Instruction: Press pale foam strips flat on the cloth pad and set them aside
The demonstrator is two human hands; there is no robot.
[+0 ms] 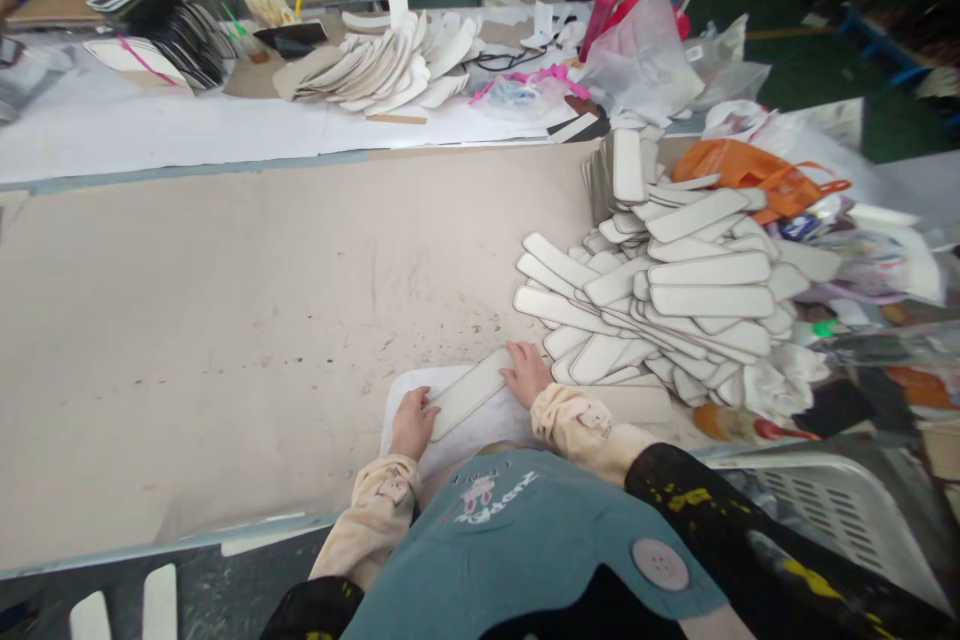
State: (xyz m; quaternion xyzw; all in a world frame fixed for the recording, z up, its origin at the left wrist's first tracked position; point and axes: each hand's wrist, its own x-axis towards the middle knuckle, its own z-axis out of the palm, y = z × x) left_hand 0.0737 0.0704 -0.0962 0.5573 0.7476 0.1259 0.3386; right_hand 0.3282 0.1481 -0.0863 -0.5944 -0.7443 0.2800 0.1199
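Observation:
A long off-white strip with rounded corners (471,394) lies at a slant over a white pad (401,386) at the table's near edge. My left hand (412,424) grips its lower left end, thumb on top. At the upper right end, my right hand (527,376) holds the same strip with bent fingers. What is under the fingertips is hidden. Just right of my right hand spreads a big loose heap of similar strips (709,301), many with dark edges, some stacked upright at its back.
Tan sheeting (225,320) covers the table. Behind it, a white-topped table (247,132) bears curved pale pieces (397,60) and plastic bags (637,60). An orange bag (750,170) lies behind the heap. A bottle (731,422) and a grey plastic basket (832,500) are at my right.

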